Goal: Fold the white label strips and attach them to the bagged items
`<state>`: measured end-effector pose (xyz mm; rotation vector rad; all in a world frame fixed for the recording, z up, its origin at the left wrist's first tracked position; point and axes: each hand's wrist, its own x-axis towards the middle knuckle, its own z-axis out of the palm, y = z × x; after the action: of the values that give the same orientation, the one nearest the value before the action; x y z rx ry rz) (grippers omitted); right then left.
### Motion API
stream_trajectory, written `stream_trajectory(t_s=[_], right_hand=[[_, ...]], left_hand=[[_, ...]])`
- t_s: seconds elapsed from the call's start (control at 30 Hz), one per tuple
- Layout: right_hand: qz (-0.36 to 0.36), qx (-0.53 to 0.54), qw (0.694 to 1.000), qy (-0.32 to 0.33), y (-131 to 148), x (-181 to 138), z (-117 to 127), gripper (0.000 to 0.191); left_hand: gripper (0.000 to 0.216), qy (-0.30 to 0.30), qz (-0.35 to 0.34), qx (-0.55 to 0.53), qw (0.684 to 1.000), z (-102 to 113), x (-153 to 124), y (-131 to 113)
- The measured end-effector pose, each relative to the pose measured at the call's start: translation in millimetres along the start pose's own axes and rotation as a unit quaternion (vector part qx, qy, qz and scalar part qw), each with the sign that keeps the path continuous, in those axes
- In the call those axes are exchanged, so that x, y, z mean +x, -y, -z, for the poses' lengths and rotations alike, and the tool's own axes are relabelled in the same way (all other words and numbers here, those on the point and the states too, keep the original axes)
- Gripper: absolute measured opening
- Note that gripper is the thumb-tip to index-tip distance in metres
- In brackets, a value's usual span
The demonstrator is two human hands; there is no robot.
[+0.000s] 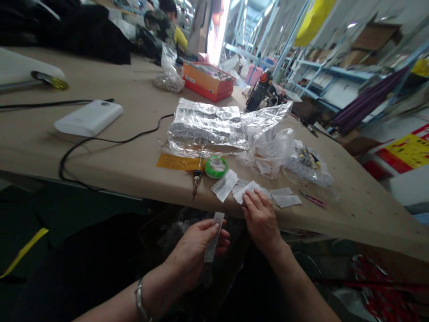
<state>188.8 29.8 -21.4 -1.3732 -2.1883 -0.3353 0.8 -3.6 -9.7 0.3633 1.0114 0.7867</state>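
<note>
My left hand (197, 248) is below the table's front edge, fingers closed on a narrow clear plastic strip packet (212, 239) held upright. My right hand (261, 217) rests on the table edge, fingertips pressed on a small white packet (244, 190) among several similar flat packets (284, 197). A metal bracelet (140, 302) circles my left wrist.
A brown-covered table (134, 147) carries a soldering iron (196, 181), a green solder reel (216, 167), silvery foil bags (208, 125), crumpled clear bags (271, 143), a white box (87, 117) with black cable, an orange tray (208, 82), a black bottle (258, 91). A person sits far behind.
</note>
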Motion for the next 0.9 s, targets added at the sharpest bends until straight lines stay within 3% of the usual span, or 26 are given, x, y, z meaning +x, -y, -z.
stream_trajectory(t_s=[0.1,0.3,0.47,0.67,0.9], right_hand=[[0.018,-0.016,1.000,-0.014,-11.3,-5.6,-7.8,0.032],[-0.005,0.075,0.994,-0.079,-20.5,-9.3,-9.1,0.023],[-0.023,0.188,0.973,-0.132,-5.6,-11.9,4.3,0.022],[0.151,0.214,0.965,0.008,42.0,-26.2,15.4,0.017],[0.187,0.206,0.959,0.052,50.9,-28.5,13.1,0.014]], left_hand=[[0.015,0.007,-0.011,0.018,1.000,3.1,-0.2,4.3],[0.013,-0.013,0.011,0.027,1.000,-1.3,-2.0,3.5],[0.014,0.015,0.029,0.001,0.999,-5.0,-4.0,-1.8],[0.015,0.076,0.018,-0.084,0.993,-1.9,-3.9,0.4],[0.006,0.034,0.017,-0.155,0.987,1.0,-3.5,2.8]])
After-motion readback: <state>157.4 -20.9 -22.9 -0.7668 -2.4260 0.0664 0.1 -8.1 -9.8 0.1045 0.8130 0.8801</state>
